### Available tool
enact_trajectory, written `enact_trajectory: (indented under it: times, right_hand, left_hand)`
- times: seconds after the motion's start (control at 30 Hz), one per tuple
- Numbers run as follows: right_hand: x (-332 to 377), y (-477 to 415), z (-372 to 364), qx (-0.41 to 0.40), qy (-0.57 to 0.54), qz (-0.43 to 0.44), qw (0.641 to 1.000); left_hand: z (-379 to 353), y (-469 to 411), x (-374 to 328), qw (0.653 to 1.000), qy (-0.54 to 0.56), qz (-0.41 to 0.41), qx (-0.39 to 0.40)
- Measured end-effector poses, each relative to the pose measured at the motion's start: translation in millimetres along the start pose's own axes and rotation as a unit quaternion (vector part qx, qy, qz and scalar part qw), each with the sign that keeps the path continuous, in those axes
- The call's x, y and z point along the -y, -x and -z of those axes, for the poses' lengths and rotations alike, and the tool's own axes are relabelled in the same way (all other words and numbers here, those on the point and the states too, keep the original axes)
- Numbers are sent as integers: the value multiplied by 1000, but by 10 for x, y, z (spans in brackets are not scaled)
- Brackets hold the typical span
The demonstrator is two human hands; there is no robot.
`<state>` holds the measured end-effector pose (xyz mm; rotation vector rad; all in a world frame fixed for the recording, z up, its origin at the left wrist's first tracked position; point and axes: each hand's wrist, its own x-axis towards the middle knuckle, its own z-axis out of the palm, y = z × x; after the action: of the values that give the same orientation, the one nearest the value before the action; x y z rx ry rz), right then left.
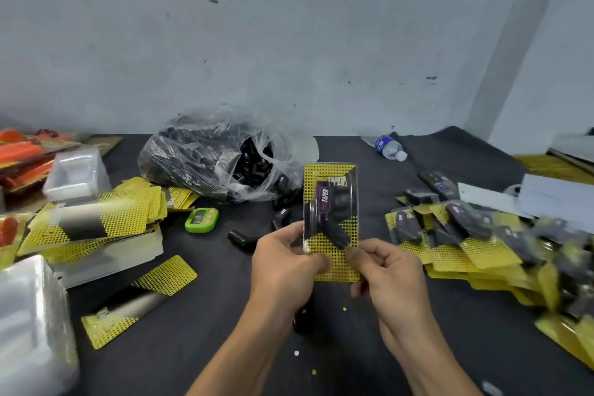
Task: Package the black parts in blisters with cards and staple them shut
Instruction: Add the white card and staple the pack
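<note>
Your left hand [286, 262] curls round the lower left edge of a clear plastic blister [352, 193], while your right hand [387, 270] pinches the lower right edge between thumb and fingers. You hold it upright above the dark cloth table [199, 347], its long axis vertical and its top edge toward the wall. A yellow dotted card [337, 267] sits behind the plastic and sticks out below it. One black part [336, 230] lies inside, its purple "TAPER" label running along that axis.

To the left, one spare card [138, 302] lies flat on its own, glossy black across the middle. Beyond it is a loose stack [96, 219] of the same cards, too many to count. One green timer [202, 219] and one stray cylinder [241, 238] sit between. To the right, filled packs [466, 235] spread in an overlapping heap. Further back, one crinkled clear bag [221, 157] bulges with black pieces, and one bottle [389, 146] lies on its side.
</note>
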<state>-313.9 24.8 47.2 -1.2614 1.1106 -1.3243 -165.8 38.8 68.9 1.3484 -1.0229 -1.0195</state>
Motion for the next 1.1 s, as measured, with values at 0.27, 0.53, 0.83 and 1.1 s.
enact_trajectory:
  times: [0.27,0.53,0.83,1.1]
  right_hand:
    - [87,7,598,-145,-38,-61,987]
    - [53,-320,1100,-255,6,-105,961]
    - [-213,-26,992,-225,265,-102,932]
    - [-156,39,578,-72,251,-119,958]
  left_hand:
    - [-847,-58,-54,994,16,105,37]
    - [-1650,-407,56,962,105,251,20]
    - [-1701,-388,507,978,-88,174,-77]
    - [-1269,-146,112,939,-336,-5,-68]
